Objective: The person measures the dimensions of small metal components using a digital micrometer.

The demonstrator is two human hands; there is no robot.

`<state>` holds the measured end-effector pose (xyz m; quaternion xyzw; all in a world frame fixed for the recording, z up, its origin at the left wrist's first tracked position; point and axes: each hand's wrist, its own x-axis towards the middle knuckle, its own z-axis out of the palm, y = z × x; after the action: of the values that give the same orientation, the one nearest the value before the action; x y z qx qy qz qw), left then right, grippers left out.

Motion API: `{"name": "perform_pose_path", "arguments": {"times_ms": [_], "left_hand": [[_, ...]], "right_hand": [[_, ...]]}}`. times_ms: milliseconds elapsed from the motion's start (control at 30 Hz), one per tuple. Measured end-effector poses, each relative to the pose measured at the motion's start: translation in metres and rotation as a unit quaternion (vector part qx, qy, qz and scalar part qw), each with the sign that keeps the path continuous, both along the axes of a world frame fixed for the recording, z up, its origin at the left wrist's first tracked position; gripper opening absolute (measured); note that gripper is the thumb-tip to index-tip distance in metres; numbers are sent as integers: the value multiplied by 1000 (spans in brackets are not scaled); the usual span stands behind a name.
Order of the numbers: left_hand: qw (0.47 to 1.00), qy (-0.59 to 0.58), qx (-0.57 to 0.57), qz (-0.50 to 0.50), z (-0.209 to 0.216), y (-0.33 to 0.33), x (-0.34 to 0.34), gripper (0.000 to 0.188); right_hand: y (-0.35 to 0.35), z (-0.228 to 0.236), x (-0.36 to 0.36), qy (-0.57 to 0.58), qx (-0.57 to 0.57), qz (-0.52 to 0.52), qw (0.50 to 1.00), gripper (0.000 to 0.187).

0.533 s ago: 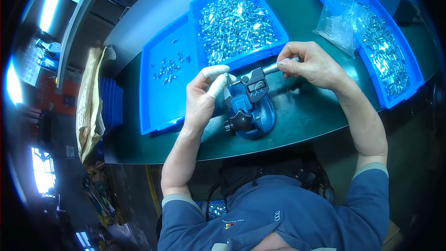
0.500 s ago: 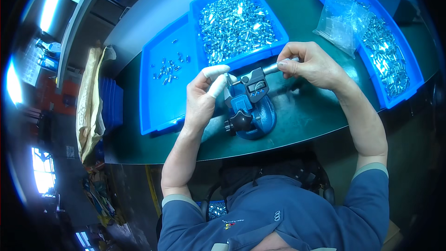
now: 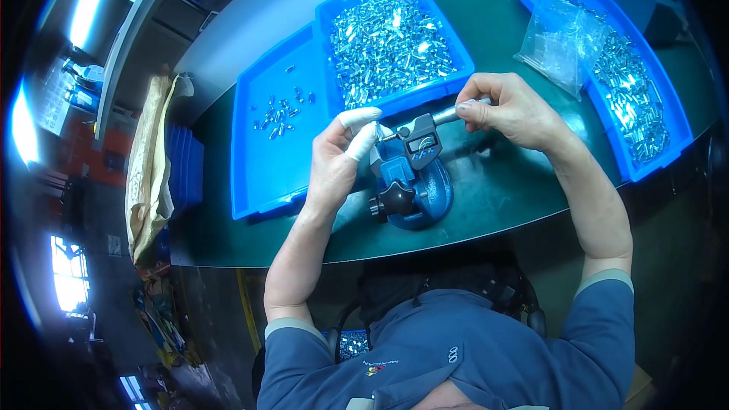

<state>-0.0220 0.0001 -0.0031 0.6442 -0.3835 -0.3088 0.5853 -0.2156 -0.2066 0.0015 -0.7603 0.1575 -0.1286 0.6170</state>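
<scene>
A digital micrometer (image 3: 422,141) with a small display sits clamped in a blue stand (image 3: 433,196) that has a black knob (image 3: 396,197). My left hand (image 3: 339,153), with white covers on the thumb and forefinger, is closed in a pinch at the measuring jaws. Whatever is between those fingertips is mostly hidden. On the other side, my right hand (image 3: 507,110) grips the thimble (image 3: 448,115) of the micrometer between thumb and fingers.
Behind the micrometer, a blue tray (image 3: 456,80) holds a heap of small shiny metal parts. The blue tray to its left (image 3: 247,175) has a few scattered parts. At right, plastic bags (image 3: 558,45) lie over another filled blue tray (image 3: 676,118). A brown paper sack (image 3: 148,175) stands left.
</scene>
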Motion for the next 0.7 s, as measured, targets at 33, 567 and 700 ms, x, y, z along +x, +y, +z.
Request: {"name": "perform_pose_path", "arguments": {"times_ms": [33,567,700], "left_hand": [[1000,-2,8,-5,0,0,0,26],[1000,-21,-1,-15,0,1,1,26],[1000,-27,0,-11,-2,1,1,25]], "right_hand": [[0,0,0,0,0,0,1000,31],[-1,-3,0,-41,-19,13,999,22],[-2,-1,0,-11,-7,7,1000,24]]}}
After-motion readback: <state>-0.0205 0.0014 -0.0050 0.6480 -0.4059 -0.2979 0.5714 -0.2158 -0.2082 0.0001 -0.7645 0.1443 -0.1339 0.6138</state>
